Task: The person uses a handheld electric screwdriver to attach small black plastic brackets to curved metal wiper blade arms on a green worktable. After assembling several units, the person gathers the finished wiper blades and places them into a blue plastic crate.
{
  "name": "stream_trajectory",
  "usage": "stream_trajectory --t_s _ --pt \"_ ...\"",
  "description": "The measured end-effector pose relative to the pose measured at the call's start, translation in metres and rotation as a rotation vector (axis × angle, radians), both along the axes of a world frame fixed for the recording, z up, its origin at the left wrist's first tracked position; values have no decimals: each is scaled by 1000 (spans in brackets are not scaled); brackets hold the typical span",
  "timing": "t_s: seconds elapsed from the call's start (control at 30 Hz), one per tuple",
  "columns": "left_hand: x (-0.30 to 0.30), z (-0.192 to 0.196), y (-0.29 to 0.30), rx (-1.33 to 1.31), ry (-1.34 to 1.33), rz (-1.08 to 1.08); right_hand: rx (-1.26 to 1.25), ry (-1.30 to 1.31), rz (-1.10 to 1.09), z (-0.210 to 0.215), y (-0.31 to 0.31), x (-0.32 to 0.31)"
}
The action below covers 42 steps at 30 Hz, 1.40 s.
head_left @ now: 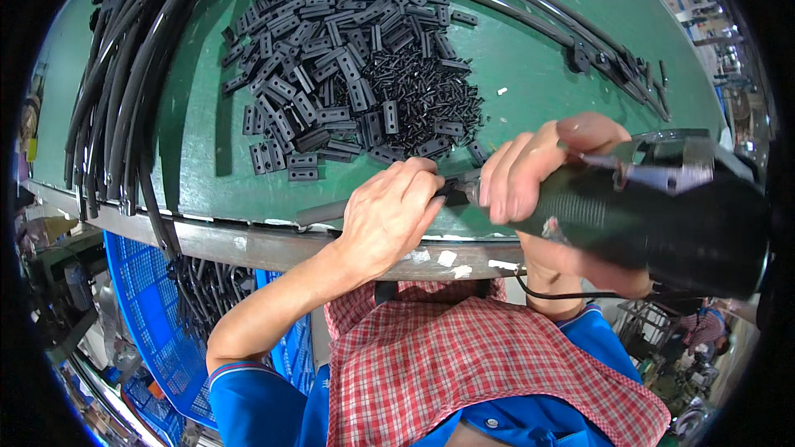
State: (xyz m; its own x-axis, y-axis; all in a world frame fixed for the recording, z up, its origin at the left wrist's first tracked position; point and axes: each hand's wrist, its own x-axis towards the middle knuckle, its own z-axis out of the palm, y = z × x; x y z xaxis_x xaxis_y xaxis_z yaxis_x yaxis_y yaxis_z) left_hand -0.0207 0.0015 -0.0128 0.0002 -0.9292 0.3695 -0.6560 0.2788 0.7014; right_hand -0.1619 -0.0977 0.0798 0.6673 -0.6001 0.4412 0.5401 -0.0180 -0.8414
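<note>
My left hand (385, 219) is closed around a dark tube (321, 213) at the near edge of the green table. One end of the tube sticks out to the left of my fist. My right hand (530, 170) grips a dark power screwdriver (654, 228), which lies sideways with its body to the right. Its tip points left, at the tube end by my left fingertips. My fingers partly hide the small black part there. Just beyond my hands are a heap of black two-hole blocks (290, 41) and a pile of small black screws (422, 99).
A bundle of long dark curved tubes (124, 91) lies at the table's left, some overhanging the edge. More tubes (513, 8) lie at the far right. Blue crates (157, 314) stand below the metal table edge (224, 240), one with dark tubes inside. A black cord (571, 295) hangs near my right arm.
</note>
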Motion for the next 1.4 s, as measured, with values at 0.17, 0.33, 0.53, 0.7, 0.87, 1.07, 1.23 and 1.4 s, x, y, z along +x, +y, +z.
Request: stream_trajectory --t_s 0.17,0.33,0.53,0.7,0.87,1.07,1.23,1.4 --pt "3 1 -2 28 19 -19 125 -68 118 -14 -11 14" --pt "3 2 -1 37 31 -27 332 -345 -184 -14 -30 4" --pt "2 3 -1 54 68 10 22 170 -497 -46 -26 29" --pt "4 3 -2 -36 150 98 160 -224 -361 -23 -22 14" --pt "6 10 -1 31 276 157 184 -315 -264 -7 -16 6" --pt "5 3 -2 12 220 120 268 -306 -270 -7 -11 8" --pt "7 6 -1 30 230 93 193 -315 -469 7 -21 -25" --pt "7 2 -2 -124 144 -46 -13 -305 -864 25 -19 -98"
